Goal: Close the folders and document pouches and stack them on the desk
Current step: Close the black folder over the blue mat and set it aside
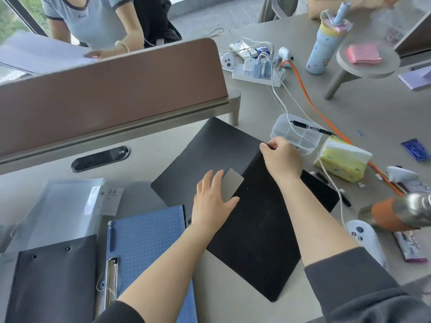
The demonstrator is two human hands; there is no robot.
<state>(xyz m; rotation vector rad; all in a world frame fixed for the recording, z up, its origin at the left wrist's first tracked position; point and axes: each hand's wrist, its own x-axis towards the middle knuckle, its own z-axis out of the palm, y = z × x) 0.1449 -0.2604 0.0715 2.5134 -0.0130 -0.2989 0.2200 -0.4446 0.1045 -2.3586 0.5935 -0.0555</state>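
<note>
The clear folder (70, 206) carries a label reading "20". The black pouch (251, 217) lies diagonally on the surface (233, 299), its flap (205, 155) pointing far-left. The left hand (213, 201) presses flat on its grey tab (231, 183); the right hand (281, 157) pinches the fold.

The black pouch (251, 220) looked matt and faintly dusty, like soft leatherette, with a smooth grey metallic-looking tab (231, 184) on its flap. The blue folder (149, 238) had a dull gridded plastic face and a shiny metal clip (111, 280). The clear folder (63, 210) was frosted, glossy plastic with a paper label (110, 199). The counter (373, 117) was smooth, matt beige. The compartment box (296, 134) was clear hard plastic; the tissue pack (341, 160) wore crinkled film.
</note>
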